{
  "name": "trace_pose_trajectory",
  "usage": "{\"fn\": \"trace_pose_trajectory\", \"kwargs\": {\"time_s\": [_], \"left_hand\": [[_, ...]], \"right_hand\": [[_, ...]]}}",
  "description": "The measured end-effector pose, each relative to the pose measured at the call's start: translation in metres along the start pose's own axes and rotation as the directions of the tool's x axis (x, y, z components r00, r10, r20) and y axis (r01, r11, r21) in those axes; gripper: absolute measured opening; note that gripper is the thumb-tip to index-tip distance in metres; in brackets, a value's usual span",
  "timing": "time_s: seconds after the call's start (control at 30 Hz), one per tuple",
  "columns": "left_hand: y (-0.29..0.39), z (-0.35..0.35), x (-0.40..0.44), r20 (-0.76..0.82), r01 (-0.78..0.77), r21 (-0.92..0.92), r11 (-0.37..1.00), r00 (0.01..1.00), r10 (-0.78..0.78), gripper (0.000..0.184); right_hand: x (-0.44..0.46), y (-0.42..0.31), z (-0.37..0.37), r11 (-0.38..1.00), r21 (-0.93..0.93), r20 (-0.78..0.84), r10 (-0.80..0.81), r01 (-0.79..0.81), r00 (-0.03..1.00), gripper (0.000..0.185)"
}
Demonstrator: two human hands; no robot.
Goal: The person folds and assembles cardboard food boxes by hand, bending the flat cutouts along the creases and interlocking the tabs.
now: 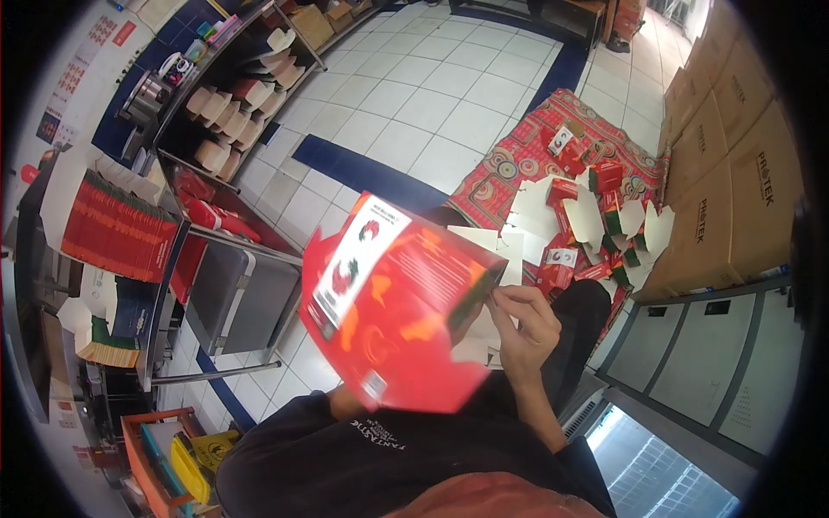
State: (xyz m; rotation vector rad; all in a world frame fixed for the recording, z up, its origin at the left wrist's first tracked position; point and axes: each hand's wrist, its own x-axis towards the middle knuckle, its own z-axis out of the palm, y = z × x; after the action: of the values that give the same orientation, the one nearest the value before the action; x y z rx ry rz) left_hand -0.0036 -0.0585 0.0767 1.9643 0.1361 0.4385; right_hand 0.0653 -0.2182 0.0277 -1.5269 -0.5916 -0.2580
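Note:
A red cardboard box (389, 293), partly unfolded and printed with orange shapes and a white picture panel, is tilted in front of my body. My right hand (528, 332) is closed in a pinch at the box's right edge, by its dark green side. Only a bit of my left hand's wrist (344, 403) shows below the box. Its fingers are hidden behind the cardboard. Pale cardboard flaps (514, 250) show just beyond the box, near my lap.
Red and white boxes (596, 220) lie piled on a patterned red cloth (492, 177). Flat red cartons (117, 226) are stacked at left. Large brown cartons (734, 181) line the right side above grey cabinets (699, 358). A shelf (246, 164) holds pale boxes.

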Motion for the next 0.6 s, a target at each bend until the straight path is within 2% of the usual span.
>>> {"fn": "trace_pose_trajectory", "kwargs": {"time_s": [0.1, 0.17, 0.2, 0.27, 0.3, 0.33, 0.37, 0.4, 0.43, 0.47, 0.5, 0.53, 0.6], "left_hand": [[-0.017, -0.002, -0.022, 0.068, 0.046, -0.175, 0.983, 0.997, -0.035, 0.036], [-0.031, -0.006, -0.03, 0.106, 0.067, -0.223, 0.973, 0.993, -0.044, 0.037], [-0.038, -0.008, -0.03, 0.114, 0.051, -0.217, 0.975, 0.993, -0.027, 0.038], [-0.044, -0.012, -0.017, 0.133, -0.069, -0.089, 0.994, 0.988, 0.08, 0.039], [-0.025, -0.016, 0.006, 0.161, -0.238, 0.107, 0.965, 0.962, 0.22, 0.043], [-0.006, -0.021, 0.028, 0.186, -0.396, 0.292, 0.87, 0.916, 0.355, 0.047], [0.01, -0.024, 0.033, 0.257, -0.277, 0.247, 0.928, 0.943, 0.213, 0.059], [0.014, -0.026, 0.033, 0.254, -0.278, 0.248, 0.928, 0.943, 0.214, 0.059], [0.017, -0.029, 0.033, 0.305, -0.287, 0.295, 0.911, 0.932, 0.195, 0.058], [0.017, -0.031, 0.033, 0.356, -0.301, 0.34, 0.891, 0.918, 0.174, 0.057], [0.014, -0.035, 0.033, 0.409, -0.378, 0.367, 0.85, 0.887, 0.217, 0.071], [0.013, -0.035, 0.033, 0.41, -0.379, 0.366, 0.85, 0.886, 0.218, 0.071], [0.013, -0.037, 0.032, 0.445, -0.418, 0.392, 0.82, 0.866, 0.229, 0.074]], "right_hand": [[-0.002, 0.002, 0.003, 1.0, 0.014, -0.042, 0.011, -0.011, 0.999, 0.036], [0.0, -0.008, 0.001, 0.927, 0.257, 0.024, 0.274, -0.271, 0.961, 0.038], [0.002, -0.01, -0.001, 0.928, 0.256, 0.023, 0.273, -0.269, 0.962, 0.038], [0.011, -0.014, -0.004, 0.932, 0.17, 0.217, 0.282, -0.321, 0.935, 0.035], [0.018, -0.02, -0.006, 0.97, 0.073, 0.233, 0.209, -0.231, 0.95, 0.032], [0.018, -0.016, -0.006, 0.971, 0.072, 0.232, 0.206, -0.228, 0.951, 0.032], [0.016, -0.008, -0.005, 0.98, 0.069, 0.142, 0.174, -0.185, 0.974, 0.032], [0.015, -0.003, -0.005, 0.988, 0.063, 0.053, 0.139, -0.143, 0.989, 0.032], [0.017, -0.001, -0.008, 0.997, 0.025, 0.05, 0.077, -0.078, 0.996, 0.042], [0.02, 0.001, -0.011, 0.997, 0.024, 0.051, 0.075, -0.076, 0.996, 0.042], [0.023, 0.003, -0.015, 0.997, -0.074, 0.108, -0.015, 0.023, 0.994, 0.043], [0.026, 0.004, -0.018, 0.978, -0.164, 0.172, -0.096, 0.124, 0.98, 0.045], [0.026, 0.001, -0.021, 0.975, -0.187, 0.214, -0.076, 0.118, 0.974, 0.045]]}}
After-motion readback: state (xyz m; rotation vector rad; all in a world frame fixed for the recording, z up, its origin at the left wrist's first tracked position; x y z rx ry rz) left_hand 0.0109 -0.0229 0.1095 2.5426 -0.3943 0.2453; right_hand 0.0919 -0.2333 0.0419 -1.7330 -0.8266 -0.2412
